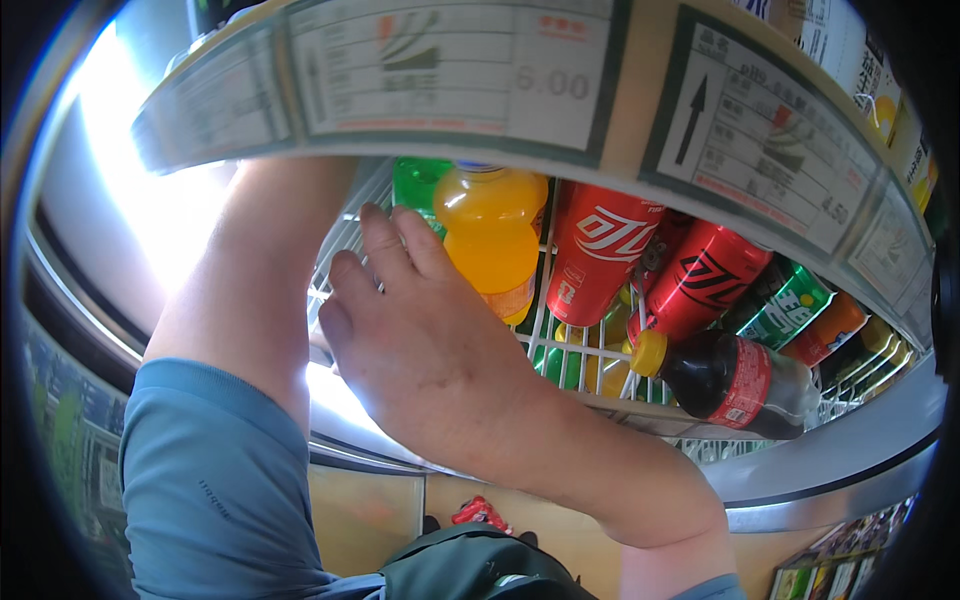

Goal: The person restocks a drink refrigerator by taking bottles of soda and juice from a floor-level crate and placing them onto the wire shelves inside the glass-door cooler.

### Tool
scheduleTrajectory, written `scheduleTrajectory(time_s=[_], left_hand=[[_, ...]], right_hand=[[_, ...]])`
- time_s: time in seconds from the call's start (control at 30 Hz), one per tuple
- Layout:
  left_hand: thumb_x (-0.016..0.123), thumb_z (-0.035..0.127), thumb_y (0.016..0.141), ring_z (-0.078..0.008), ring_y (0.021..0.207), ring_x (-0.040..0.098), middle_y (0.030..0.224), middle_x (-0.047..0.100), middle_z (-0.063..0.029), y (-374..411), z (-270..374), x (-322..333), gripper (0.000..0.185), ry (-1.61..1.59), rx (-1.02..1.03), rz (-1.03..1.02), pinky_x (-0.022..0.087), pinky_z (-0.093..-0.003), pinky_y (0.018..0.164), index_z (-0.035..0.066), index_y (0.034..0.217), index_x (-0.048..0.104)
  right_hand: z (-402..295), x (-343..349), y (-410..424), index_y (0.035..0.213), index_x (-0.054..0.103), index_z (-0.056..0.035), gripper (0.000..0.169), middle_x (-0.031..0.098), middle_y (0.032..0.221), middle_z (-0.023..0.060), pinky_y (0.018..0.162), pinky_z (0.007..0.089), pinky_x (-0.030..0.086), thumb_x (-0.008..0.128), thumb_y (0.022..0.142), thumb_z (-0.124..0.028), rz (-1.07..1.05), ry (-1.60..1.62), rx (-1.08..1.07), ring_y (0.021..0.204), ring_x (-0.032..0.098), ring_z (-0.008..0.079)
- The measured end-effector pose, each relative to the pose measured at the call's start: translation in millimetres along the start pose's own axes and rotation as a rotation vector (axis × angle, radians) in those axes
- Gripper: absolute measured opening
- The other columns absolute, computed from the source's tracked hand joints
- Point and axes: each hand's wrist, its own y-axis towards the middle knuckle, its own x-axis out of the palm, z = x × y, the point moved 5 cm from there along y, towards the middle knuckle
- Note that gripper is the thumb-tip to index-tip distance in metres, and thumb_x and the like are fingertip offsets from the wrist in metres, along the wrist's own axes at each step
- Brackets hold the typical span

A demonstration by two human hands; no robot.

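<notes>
My right hand (442, 352) is raised in front of a white wire shelf in a drinks cooler, fingers apart, near a bottle of orange drink (491, 232). Nothing shows in its grip, though its palm side is hidden. My left forearm reaches up behind the shelf edge with price labels (450, 75), which hides my left hand. A green bottle (420, 184) stands beside the orange one. To the right are a red Coca-Cola can (604, 251) and another red can (705, 277). A dark cola bottle with a yellow cap (724, 382) lies on its side at the shelf's front.
A green can (787, 307) and an orange can (829, 330) stand farther right. More bottles show through the wire shelf (592, 351). Cartons (840, 52) stand on the upper shelf. A red package (480, 514) lies on the floor, and a display rack is at the lower right.
</notes>
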Motion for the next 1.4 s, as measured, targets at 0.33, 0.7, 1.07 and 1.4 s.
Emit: scheduleTrajectory(time_s=[0.33,0.7,1.07,1.4], left_hand=[[0.068,0.020,0.095,-0.0290,0.094,0.074,0.097,0.076,-0.0159,-0.5,-30.3,-17.1,0.028,-0.026,0.019,0.058,0.059,-0.0407,0.084,0.001,0.114,0.075],[0.071,0.021,0.092,-0.0314,0.095,0.074,0.098,0.076,-0.0179,-0.3,14.5,8.8,0.029,0.068,0.237,0.188,0.060,-0.0421,0.084,0.001,0.113,0.075],[0.073,0.022,0.090,-0.0338,0.096,0.075,0.099,0.076,-0.0199,-25.6,47.2,-13.2,0.030,0.146,0.450,0.345,0.060,-0.0435,0.085,0.001,0.112,0.075],[0.076,0.023,0.088,-0.0359,0.097,0.075,0.100,0.076,-0.0218,-23.7,76.1,28.2,0.031,0.495,0.479,0.113,0.061,-0.0448,0.085,0.001,0.110,0.075]], right_hand=[[3.5,1.8,2.4,0.114,0.078,-0.0004,0.033,0.068,0.115,0.0130,0.118,0.0476,0.037,0.064,0.092,-0.020,-0.085,-0.096,0.027,0.124,0.058,0.0313],[1.2,7.6,1.9,0.116,0.080,-0.0001,0.034,0.070,0.129,0.0209,0.126,0.0537,0.033,0.061,0.098,-0.022,-0.092,-0.089,0.007,0.138,0.056,0.0430],[1.9,7.6,0.3,0.113,0.080,0.0010,0.039,0.072,0.120,0.0200,0.122,0.0534,0.035,0.058,0.107,-0.031,-0.008,0.005,0.021,0.134,0.057,0.0421],[3.6,6.6,-3.2,0.110,0.082,-0.0004,0.042,0.072,0.115,0.0167,0.120,0.0513,0.037,0.059,0.108,-0.036,-0.012,-0.034,0.011,0.129,0.059,0.0388]])
